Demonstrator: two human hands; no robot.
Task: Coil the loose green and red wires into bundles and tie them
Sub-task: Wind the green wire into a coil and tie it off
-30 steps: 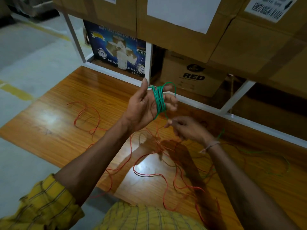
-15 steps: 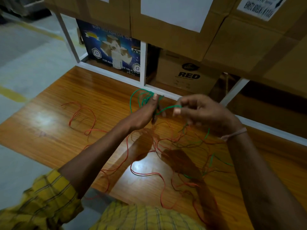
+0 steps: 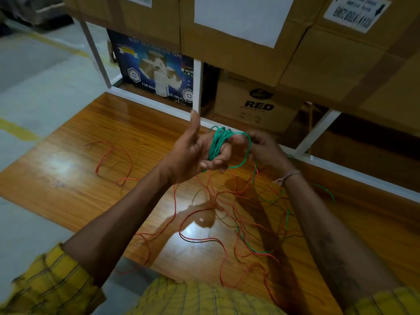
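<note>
Item: green wire (image 3: 217,144), partly coiled. Several turns sit wound around the fingers of the left hand (image 3: 195,153), which is raised above the surface (image 3: 68,169) with the thumb pointing up and the fingers curled in over the turns. One larger loop hangs off the right side of the coil.

Item: right hand (image 3: 264,148), just right of the coil, fingers closed in a pinch on the green strand where it leads off the coil. The tail drops from there and trails to the right and near across the wooden surface.

Item: red wire (image 3: 204,239), loose, not yet coiled. It sprawls over the middle and left of the surface in open loops, and crosses the green tail in a tangle below the hands.

Item: cardboard boxes (image 3: 256,105) on a white rack (image 3: 196,87), far side.

Risks, as judged from here:
- The green tail runs through the red tangle; pulling more of it up likely drags red wire along or tightens a snag.
- The hanging loop is slack; if the left fingers relax, turns could slip off and the coil would spill.
- Uneven tension from the right hand would leave loops of mixed size, making the bundle hard to tie.
- Red loops lying at the near edge could slide off the surface if tugged.
</note>
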